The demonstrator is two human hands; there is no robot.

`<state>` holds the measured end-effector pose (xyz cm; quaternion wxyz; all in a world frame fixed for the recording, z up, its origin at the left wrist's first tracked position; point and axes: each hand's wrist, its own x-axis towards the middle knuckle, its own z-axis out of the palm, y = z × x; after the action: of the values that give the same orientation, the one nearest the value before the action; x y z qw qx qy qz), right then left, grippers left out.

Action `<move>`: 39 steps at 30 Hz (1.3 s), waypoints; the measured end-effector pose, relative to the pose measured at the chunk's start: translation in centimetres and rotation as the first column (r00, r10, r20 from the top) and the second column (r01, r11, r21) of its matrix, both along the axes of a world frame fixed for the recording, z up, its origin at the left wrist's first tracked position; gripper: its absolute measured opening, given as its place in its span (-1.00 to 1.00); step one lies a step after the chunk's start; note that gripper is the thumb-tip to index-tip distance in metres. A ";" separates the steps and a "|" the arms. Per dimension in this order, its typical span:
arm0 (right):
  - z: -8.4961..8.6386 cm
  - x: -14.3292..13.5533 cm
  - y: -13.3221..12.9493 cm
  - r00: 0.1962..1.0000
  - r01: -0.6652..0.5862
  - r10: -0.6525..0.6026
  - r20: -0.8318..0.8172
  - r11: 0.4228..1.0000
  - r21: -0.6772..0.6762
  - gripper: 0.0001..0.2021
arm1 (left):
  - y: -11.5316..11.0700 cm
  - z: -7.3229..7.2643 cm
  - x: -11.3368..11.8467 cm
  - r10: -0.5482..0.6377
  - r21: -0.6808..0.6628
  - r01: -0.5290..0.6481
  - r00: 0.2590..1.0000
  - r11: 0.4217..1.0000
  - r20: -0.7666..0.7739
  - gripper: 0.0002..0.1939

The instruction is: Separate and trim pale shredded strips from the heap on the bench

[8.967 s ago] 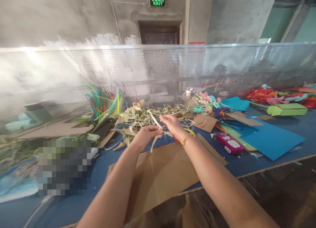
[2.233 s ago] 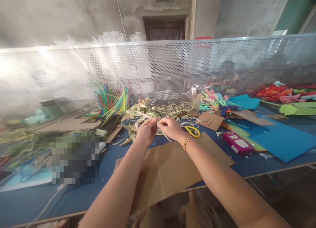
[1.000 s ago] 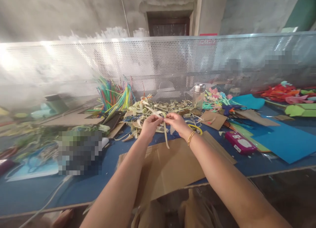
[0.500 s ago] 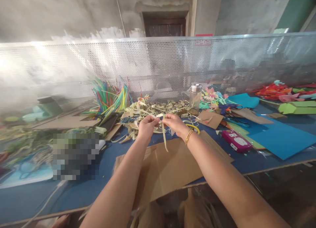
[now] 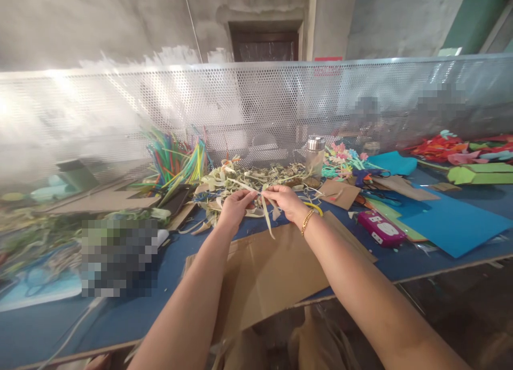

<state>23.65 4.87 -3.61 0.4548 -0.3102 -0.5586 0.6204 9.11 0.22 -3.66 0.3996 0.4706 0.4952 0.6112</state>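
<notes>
Both hands meet above the back edge of a brown cardboard sheet [image 5: 276, 268]. My left hand [image 5: 236, 207] pinches a pale, flat strip [image 5: 267, 219], thumb against forefinger. Close beside it, my right hand [image 5: 285, 200], with a gold chain bracelet [image 5: 306, 221] at the wrist, pinches the same pale material. One end of the strip dangles between the hands over the cardboard; another pale end points up to the left. How the strips cross at the fingertips is too small to tell. Behind the hands lies a heap of pale and greenish dried strips [image 5: 256, 175].
A clear bottle with a metal lid [image 5: 316, 151] stands behind the heap. Rightward are a purple box [image 5: 380, 228] and blue sheets [image 5: 457, 220]. Colourful thin sticks [image 5: 172, 156] stand at the back left. A perforated metal screen [image 5: 264, 103] borders the blue table [image 5: 172, 306].
The fingers have shifted slightly around the strip, and a pale end now sticks out more to the upper left of the pinch. The camera view has moved a little.
</notes>
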 end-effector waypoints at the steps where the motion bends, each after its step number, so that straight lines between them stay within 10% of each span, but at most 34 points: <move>1: 0.1 0.1 0.0 1.000 0.004 -0.004 -0.012 1.000 -0.009 -0.89 | 0.0 0.0 -0.1 -0.030 -0.012 0.030 1.000 0.999 -0.007 -0.67; 15: -0.2 0.4 0.8 0.987 0.066 -0.097 0.125 0.970 0.233 -0.94 | 0.1 -0.1 0.1 -0.169 -0.023 0.173 0.977 0.985 0.133 -0.74; 29: 0.2 0.2 0.2 0.988 0.045 -0.081 0.134 0.966 0.255 -0.94 | 0.1 -0.2 -0.2 -0.101 0.042 0.100 0.994 0.994 0.029 -0.80; 39: 0.1 0.4 0.6 0.991 0.115 -0.128 0.037 0.962 0.248 -0.93 | -0.1 0.1 0.1 -0.179 -0.022 0.190 0.956 0.982 0.232 -0.68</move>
<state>24.04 5.44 -3.52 0.5121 -0.3014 -0.6228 0.5090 9.18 0.12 -3.56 0.5194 0.4324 0.4131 0.6104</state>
